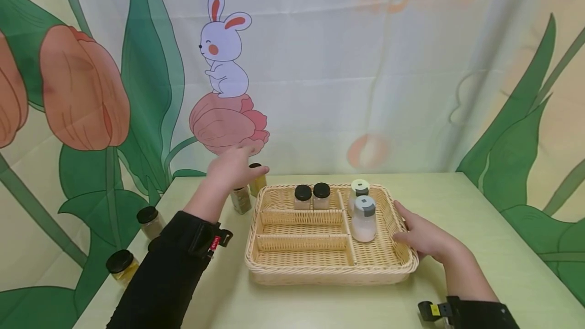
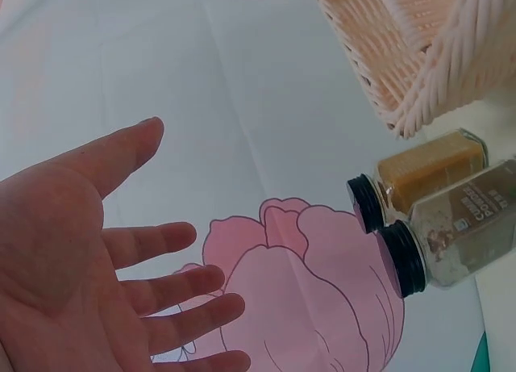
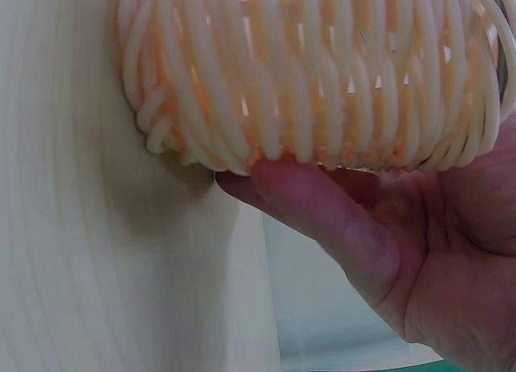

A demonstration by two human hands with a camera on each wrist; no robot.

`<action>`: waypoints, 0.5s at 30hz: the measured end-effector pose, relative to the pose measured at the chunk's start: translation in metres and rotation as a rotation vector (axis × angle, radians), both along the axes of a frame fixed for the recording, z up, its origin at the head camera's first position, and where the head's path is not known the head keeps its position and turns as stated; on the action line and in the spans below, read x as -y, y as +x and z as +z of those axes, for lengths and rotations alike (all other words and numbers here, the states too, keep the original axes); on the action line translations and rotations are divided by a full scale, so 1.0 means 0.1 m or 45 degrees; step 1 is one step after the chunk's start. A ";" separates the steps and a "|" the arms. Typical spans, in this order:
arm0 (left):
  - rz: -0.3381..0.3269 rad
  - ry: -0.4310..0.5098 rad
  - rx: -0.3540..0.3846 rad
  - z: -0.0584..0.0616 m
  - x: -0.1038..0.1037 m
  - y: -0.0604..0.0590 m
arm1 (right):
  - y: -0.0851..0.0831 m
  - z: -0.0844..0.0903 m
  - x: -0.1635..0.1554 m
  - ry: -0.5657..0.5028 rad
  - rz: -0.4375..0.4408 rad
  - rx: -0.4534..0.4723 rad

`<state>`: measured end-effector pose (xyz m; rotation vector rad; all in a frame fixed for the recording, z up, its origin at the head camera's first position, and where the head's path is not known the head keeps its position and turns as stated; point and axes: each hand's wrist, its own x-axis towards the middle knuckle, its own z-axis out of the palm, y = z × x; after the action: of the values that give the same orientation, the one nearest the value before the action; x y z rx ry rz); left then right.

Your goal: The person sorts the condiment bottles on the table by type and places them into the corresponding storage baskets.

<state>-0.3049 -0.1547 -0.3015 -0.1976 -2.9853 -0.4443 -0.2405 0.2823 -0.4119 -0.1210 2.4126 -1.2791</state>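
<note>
My left hand [image 1: 234, 166], fingers spread and nothing in it, hovers over the back left of the table. Below it, close to the wicker basket [image 1: 331, 269], stand a cumin powder jar [image 2: 472, 227] and a jar of yellow-brown spice [image 2: 435, 172], both black-capped. With my right hand [image 1: 427, 235] I grip the basket's right side; in the right wrist view, fingers [image 3: 322, 215] press against the woven wall. Two small black-capped jars [image 1: 321, 197] stand in the basket's back compartment. Its right compartment holds two white-and-grey-capped shakers [image 1: 364, 222].
Further black-capped jars stand along the table's left edge, including a grey-brown one [image 1: 151, 222] and a yellow one [image 1: 123, 267], partly behind the left sleeve [image 1: 166, 268]. A printed curtain [image 1: 311, 75] hangs behind the table [image 1: 329, 308].
</note>
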 end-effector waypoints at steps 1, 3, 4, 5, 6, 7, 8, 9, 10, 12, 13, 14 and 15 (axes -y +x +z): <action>0.007 0.002 0.007 0.00 0.01 0.00 | 0.00 0.00 0.00 -0.002 0.000 0.000; 0.016 0.010 0.020 0.00 0.05 -0.01 | 0.00 0.00 0.00 -0.003 0.002 -0.003; 0.018 0.011 0.025 0.00 0.07 -0.02 | 0.00 0.00 0.00 -0.003 0.003 -0.004; 0.022 0.010 0.027 0.00 0.09 -0.02 | 0.00 0.00 0.00 -0.003 0.003 -0.005; 0.023 0.014 0.030 0.00 0.11 -0.02 | 0.00 0.00 0.00 -0.001 0.003 -0.007; 0.022 0.017 0.032 0.00 0.13 -0.03 | 0.00 0.00 0.00 0.000 0.003 -0.007; 0.024 0.017 0.033 0.00 0.15 -0.03 | 0.01 0.00 0.00 0.002 0.004 -0.008; 0.027 0.017 0.036 0.00 0.17 -0.03 | 0.01 0.00 0.00 0.002 0.005 -0.007; 0.031 0.018 0.039 0.00 0.19 -0.04 | 0.01 0.00 0.00 0.001 0.004 -0.007; 0.041 0.024 0.044 0.00 0.22 -0.04 | 0.01 0.01 0.00 -0.002 0.003 -0.007; 0.046 0.024 0.047 -0.01 0.24 -0.05 | 0.01 0.01 0.00 -0.003 0.003 -0.008; 0.051 0.028 0.050 -0.01 0.25 -0.05 | 0.01 0.00 0.00 -0.005 0.003 -0.006; 0.055 0.034 0.051 -0.02 0.26 -0.05 | 0.01 0.00 0.00 -0.007 0.002 -0.005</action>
<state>-0.3103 -0.1811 -0.3030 -0.1225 -3.0145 -0.4883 -0.2399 0.2827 -0.4115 -0.1271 2.4123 -1.2857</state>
